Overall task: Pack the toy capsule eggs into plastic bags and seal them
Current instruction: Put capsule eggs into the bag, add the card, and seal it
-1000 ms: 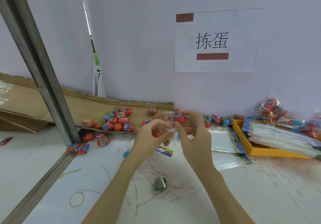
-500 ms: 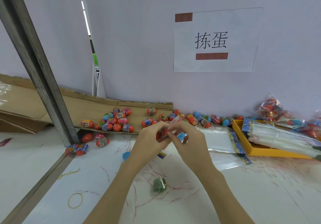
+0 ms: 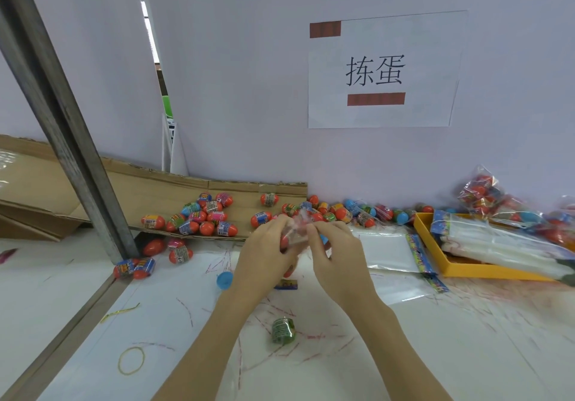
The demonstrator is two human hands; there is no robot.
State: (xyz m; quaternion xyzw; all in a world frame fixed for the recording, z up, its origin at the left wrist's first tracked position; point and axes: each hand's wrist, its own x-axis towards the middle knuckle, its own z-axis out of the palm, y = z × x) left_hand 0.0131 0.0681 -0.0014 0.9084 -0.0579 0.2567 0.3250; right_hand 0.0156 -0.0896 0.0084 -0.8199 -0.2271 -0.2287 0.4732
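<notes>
A small clear plastic bag point(image 3: 297, 229) holding red capsule eggs sits between both hands above the white table point(image 3: 435, 338). My left hand point(image 3: 264, 254) grips the bag's body from the left. My right hand point(image 3: 334, 254) pinches its gathered top from the right. Most of the bag is hidden by my fingers. Loose red, blue and pink capsule eggs point(image 3: 202, 217) lie on a cardboard sheet point(image 3: 149, 189) behind my hands, and more eggs point(image 3: 351, 211) line the wall.
Empty flat bags point(image 3: 385, 245) lie to the right, beside a yellow tray point(image 3: 466, 268) stacked with bags. Filled bags point(image 3: 485, 195) rest at the far right. A green roll point(image 3: 282, 330), a rubber band point(image 3: 131, 360) and a blue egg half point(image 3: 224, 280) lie near. A metal post point(image 3: 62, 120) slants left.
Both hands have come down and closer together with the bag; the right hand now pinches the bag's top, which was held wider and higher before.
</notes>
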